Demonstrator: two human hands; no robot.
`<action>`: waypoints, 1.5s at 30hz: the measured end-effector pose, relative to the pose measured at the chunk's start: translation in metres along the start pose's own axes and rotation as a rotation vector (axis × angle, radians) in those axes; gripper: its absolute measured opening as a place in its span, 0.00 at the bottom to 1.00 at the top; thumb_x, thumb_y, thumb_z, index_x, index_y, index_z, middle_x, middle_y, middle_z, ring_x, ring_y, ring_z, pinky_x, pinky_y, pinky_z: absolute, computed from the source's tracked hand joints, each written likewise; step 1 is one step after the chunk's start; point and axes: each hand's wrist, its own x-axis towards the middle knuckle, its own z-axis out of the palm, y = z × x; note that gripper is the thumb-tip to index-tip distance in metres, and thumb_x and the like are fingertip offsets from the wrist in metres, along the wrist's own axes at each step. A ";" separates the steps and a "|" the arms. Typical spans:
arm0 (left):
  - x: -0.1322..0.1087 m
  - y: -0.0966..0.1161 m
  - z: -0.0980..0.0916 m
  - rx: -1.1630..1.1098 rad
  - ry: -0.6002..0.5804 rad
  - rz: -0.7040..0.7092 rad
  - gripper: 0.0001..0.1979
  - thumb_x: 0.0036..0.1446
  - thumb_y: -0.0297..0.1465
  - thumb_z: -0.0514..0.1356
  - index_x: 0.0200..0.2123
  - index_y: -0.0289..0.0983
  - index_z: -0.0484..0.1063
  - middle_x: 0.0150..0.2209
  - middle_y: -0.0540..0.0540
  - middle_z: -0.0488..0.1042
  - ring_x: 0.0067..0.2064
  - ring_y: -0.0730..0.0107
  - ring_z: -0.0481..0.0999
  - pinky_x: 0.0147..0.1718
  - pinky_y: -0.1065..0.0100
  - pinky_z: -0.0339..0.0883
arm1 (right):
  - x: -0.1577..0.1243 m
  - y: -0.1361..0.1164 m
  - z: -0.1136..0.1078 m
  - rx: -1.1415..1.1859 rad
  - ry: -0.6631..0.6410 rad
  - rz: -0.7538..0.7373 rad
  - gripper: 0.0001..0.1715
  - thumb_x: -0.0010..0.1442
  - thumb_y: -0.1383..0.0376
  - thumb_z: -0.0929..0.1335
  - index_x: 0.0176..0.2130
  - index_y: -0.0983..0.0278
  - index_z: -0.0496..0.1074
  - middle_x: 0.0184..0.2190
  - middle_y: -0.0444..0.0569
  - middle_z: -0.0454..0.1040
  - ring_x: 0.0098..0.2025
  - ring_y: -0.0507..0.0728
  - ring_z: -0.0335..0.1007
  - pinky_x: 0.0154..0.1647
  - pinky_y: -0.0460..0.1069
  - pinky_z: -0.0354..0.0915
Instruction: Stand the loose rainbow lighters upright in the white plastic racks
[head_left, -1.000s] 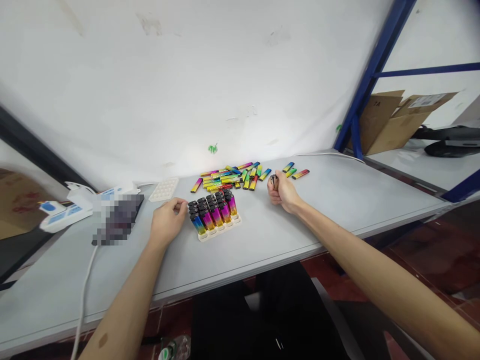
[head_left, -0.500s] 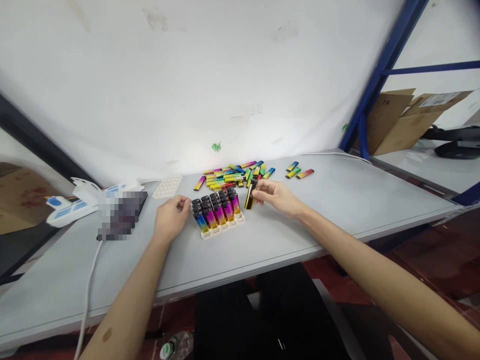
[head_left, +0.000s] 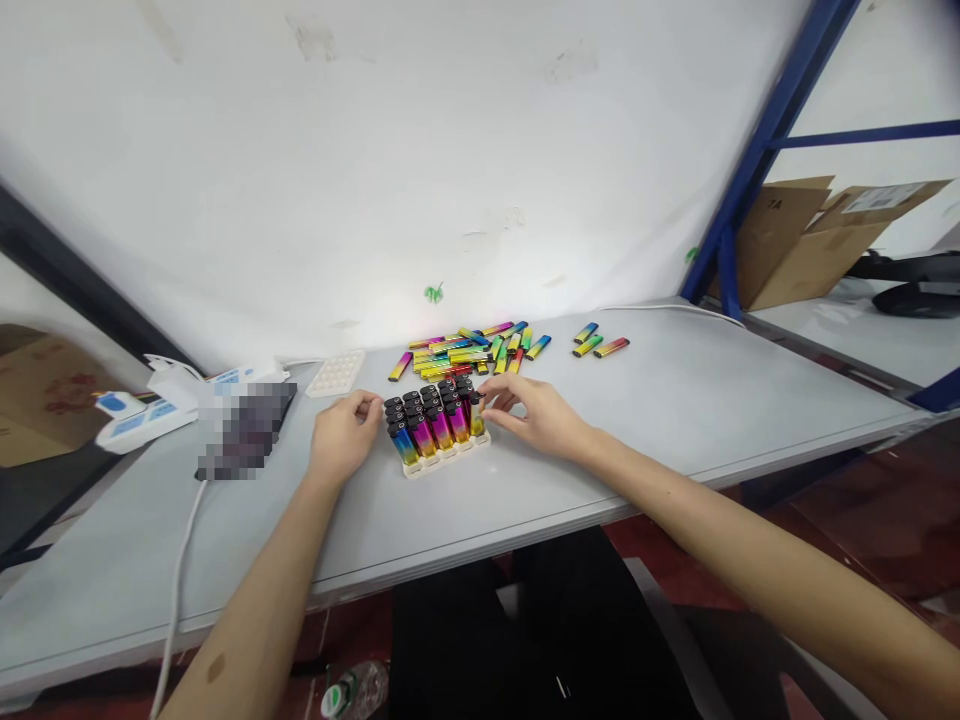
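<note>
A white tray stands on the table, filled with rows of upright lighters with black tops and shiny magenta, blue and yellow bodies. At its front right corner, my right hand grips a yellowish lighter between thumb and fingers, holding it upright at the tray's edge; whether it is fully seated I cannot tell. My left hand rests on the table just left of the tray, its fingers curled in and nothing visible in them. Behind the tray lies a loose heap of multicoloured lighters.
Three lighters lie apart at the right. A second white tray with round hollows is at the back left. Further left are a power strip, a blurred dark item and a white cable. A wall bounds the table's back.
My right hand has moved left and slightly down, bringing its lighter from beside the tray to the tray's front right corner. My left hand stays in place.
</note>
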 end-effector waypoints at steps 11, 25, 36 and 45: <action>0.000 -0.002 0.001 -0.004 0.006 0.012 0.17 0.58 0.39 0.52 0.41 0.39 0.78 0.37 0.45 0.82 0.42 0.60 0.79 0.49 0.61 0.68 | -0.001 -0.002 0.004 -0.031 0.026 0.014 0.10 0.68 0.62 0.67 0.49 0.59 0.66 0.39 0.48 0.81 0.41 0.56 0.80 0.45 0.53 0.73; 0.001 -0.003 0.001 0.010 -0.003 0.009 0.18 0.58 0.40 0.52 0.40 0.40 0.78 0.38 0.44 0.82 0.43 0.58 0.79 0.49 0.61 0.69 | -0.004 -0.008 0.002 -0.235 -0.028 -0.065 0.18 0.70 0.58 0.65 0.57 0.57 0.71 0.46 0.52 0.69 0.39 0.54 0.74 0.37 0.51 0.73; 0.000 -0.004 0.002 0.009 -0.002 0.024 0.16 0.57 0.40 0.52 0.39 0.40 0.77 0.38 0.45 0.82 0.43 0.59 0.79 0.48 0.61 0.69 | 0.010 0.104 -0.104 -0.784 0.199 0.687 0.37 0.68 0.49 0.63 0.65 0.69 0.66 0.69 0.71 0.56 0.70 0.78 0.50 0.67 0.70 0.48; -0.001 0.004 -0.003 0.075 -0.032 0.062 0.14 0.57 0.36 0.54 0.39 0.41 0.77 0.37 0.45 0.81 0.41 0.58 0.79 0.45 0.62 0.70 | 0.004 0.105 -0.109 -0.781 -0.005 0.638 0.37 0.71 0.46 0.55 0.64 0.65 0.68 0.65 0.65 0.65 0.68 0.73 0.56 0.67 0.68 0.48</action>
